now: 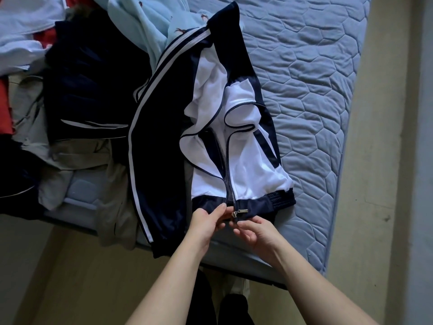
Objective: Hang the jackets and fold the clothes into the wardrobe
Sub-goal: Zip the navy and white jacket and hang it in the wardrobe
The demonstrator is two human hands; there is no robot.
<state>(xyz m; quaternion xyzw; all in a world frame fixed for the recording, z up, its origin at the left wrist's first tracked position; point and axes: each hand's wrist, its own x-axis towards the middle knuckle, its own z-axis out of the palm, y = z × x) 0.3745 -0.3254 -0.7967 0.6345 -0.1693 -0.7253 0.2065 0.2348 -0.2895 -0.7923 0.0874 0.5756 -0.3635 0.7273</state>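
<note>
Hands: my left hand (207, 220) and right hand (251, 232) pinched the jacket (161, 141) hem at the zip slider (239, 212).
Done: nothing hung, I judged.
Left: pile (77, 90) beyond my left hand lay unfolded.

Blue quilted mattress (316, 90), hexagon stitching, was wrinkled toward its right edge. Beige floor (70, 273) showed past its near and right edges. Pale wall (424, 184) stood beyond.

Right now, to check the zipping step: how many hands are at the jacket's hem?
2. The left hand pinches the navy hem left of the zipper slider; the right hand holds it just below the slider.
</note>
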